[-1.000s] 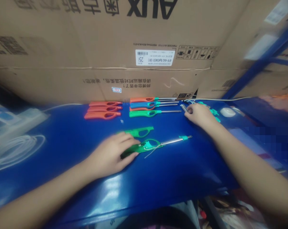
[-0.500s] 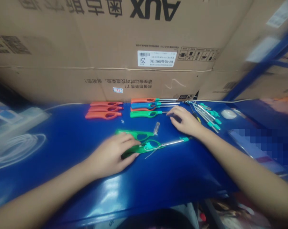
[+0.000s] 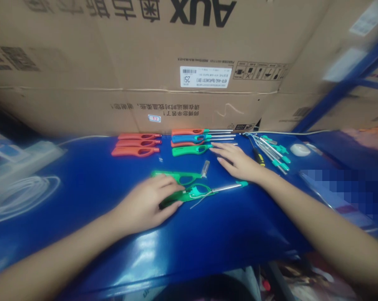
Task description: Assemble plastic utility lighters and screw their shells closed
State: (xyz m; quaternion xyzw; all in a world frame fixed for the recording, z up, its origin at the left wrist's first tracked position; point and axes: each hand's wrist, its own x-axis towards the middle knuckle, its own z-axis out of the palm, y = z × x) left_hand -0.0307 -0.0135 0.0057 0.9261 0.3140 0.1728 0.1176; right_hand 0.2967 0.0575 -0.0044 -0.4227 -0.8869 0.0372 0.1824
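Note:
My left hand (image 3: pixel 156 200) is closed on an opened green gas lighter (image 3: pixel 201 192), its inner parts and loose wire exposed and its metal tube pointing right. Just behind it lies a loose green handle shell (image 3: pixel 176 174), partly covered by my fingers. A small clear plastic piece (image 3: pixel 205 168) lies at that shell's right end. My right hand (image 3: pixel 239 161) is over the table with fingers stretched and apart. Its fingertips are at the front end of a green lighter (image 3: pixel 190 150), hiding most of that tube. Whether they touch it I cannot tell.
Behind the green lighter lie a blue lighter (image 3: pixel 189 139) and orange ones. Orange handles (image 3: pixel 135 151) lie to their left. Metal tubes with teal ends (image 3: pixel 272 154) and a screwdriver (image 3: pixel 258 156) are at right. A cardboard box (image 3: pixel 129 62) stands behind the blue table (image 3: pixel 189 246).
My right hand has slid left along the green lighter's tube, and its fingers have straightened. The lighter sits very slightly farther right. My left hand stays in place.

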